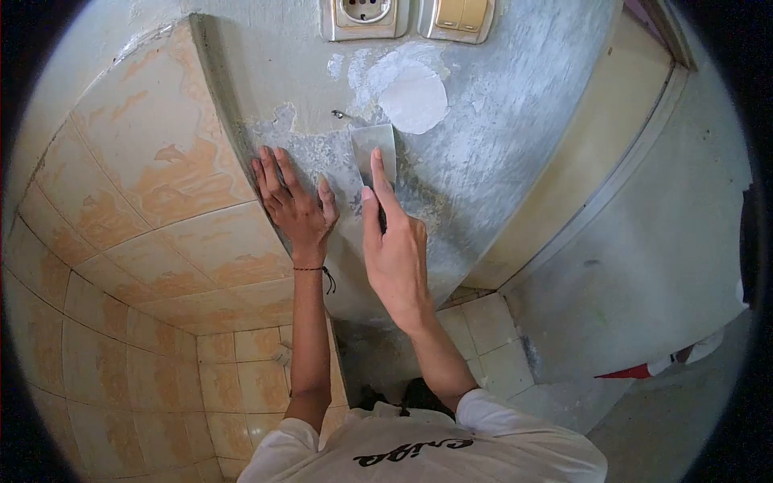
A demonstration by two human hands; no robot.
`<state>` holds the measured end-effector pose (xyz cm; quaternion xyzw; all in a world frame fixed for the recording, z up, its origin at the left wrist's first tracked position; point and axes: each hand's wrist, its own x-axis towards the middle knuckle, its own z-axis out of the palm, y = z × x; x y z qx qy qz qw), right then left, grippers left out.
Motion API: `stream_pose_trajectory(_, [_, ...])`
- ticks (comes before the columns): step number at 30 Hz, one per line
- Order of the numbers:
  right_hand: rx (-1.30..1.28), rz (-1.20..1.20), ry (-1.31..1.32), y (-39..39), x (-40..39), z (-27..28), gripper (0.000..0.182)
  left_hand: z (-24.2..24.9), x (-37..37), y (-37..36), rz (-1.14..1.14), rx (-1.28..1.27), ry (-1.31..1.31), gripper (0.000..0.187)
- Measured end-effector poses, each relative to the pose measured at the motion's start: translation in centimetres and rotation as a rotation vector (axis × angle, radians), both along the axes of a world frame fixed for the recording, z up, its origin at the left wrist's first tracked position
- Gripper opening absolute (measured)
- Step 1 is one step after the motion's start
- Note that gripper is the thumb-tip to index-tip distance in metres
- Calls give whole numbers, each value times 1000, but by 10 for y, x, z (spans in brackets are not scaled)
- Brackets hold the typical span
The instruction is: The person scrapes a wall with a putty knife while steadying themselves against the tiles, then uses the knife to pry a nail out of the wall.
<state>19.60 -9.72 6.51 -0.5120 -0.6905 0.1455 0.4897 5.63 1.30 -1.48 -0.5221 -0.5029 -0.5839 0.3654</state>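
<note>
My right hand (396, 258) grips a putty knife, its index finger stretched along the blade (364, 143). The flat metal blade lies against the wall (499, 153), just below a round white patch (414, 98). The handle is mostly hidden under my fingers. To the left, my left hand (296, 211) rests on the wall with its fingers spread, near the edge of the tiles, holding nothing. Between the hands the wall surface is rough and flaking. A small metal hook or nail (338, 114) sticks out above the blade.
A power socket (364, 14) and a light switch (457, 16) sit on the wall above. Orange-patterned tiles (161, 161) cover the left side. A doorway frame (588, 145) stands at the right, with pale floor tiles (486, 326) below. Something red and white (632, 373) lies at lower right.
</note>
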Motion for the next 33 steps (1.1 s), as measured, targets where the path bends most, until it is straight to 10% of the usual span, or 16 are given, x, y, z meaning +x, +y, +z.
stream_pose_trajectory(33, [74, -6, 48, 7, -5, -7, 53, -2, -1, -1, 16, -12, 9, 69])
